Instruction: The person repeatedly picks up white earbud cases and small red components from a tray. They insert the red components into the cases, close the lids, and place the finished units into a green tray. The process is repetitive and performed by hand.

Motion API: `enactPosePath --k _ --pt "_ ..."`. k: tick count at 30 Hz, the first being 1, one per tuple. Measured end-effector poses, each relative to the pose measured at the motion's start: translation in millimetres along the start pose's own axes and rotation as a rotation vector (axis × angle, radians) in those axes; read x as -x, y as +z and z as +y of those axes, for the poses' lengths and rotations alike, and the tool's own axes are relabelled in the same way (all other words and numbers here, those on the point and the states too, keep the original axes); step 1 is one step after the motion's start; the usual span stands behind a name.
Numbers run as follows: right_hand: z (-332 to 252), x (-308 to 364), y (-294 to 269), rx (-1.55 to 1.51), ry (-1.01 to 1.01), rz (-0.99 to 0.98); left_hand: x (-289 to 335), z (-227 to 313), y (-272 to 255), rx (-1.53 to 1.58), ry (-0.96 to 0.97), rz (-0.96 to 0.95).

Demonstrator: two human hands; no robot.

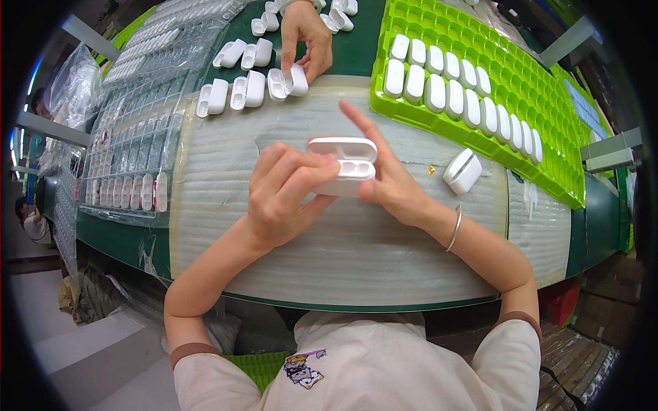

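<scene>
Above the middle of the bench I hold a white earbud charging case [343,185] with its lid raised, two round wells showing inside. My left hand [282,195] grips its left side, fingertips on the inner edge. My right hand [396,179] clasps the right end between thumb and palm, its index finger stretched away. To the right of that hand another white case [462,171] lies tilted on the mat, lid slightly parted. A small gold-coloured bit [431,169] is beside it.
Opposite me, another person's hand [307,41] touches one of several open cases [248,90]. A green tray [473,140] at the right holds rows of white cases. Clear plastic trays [130,154] with white parts stand at the left. A pale foam mat [329,260] covers the bench.
</scene>
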State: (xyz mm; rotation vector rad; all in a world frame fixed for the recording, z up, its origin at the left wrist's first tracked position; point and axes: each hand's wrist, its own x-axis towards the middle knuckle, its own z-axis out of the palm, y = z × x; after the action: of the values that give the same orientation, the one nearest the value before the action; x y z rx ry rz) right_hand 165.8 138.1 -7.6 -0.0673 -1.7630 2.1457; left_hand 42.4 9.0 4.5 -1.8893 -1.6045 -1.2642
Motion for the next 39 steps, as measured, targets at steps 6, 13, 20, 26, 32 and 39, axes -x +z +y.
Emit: enactPosePath --k 6,13,20,26,32,39 --pt "-25.9 -12.1 5.0 0.669 -0.521 0.311 -3.2 13.1 -0.3 0.021 -0.295 0.023" --pt "-16.6 -37.3 21.5 0.631 -0.494 0.387 -8.5 18.6 0.4 -0.053 -0.389 -0.016" --pt "-15.0 -43.3 19.8 0.892 -0.697 0.217 -2.5 8.7 -9.6 -0.267 -0.227 -0.246" --pt "-6.3 -42.4 23.3 0.787 -0.472 0.216 0.3 8.6 -7.6 -0.342 -0.169 -0.200" --pt "-17.9 -37.0 33.1 0.675 -0.505 0.142 3.9 24.7 -9.9 -0.319 -0.181 -0.190" --pt "-5.2 -37.3 26.6 0.661 -0.457 0.144 18.3 14.3 8.8 -0.266 -0.204 -0.172"
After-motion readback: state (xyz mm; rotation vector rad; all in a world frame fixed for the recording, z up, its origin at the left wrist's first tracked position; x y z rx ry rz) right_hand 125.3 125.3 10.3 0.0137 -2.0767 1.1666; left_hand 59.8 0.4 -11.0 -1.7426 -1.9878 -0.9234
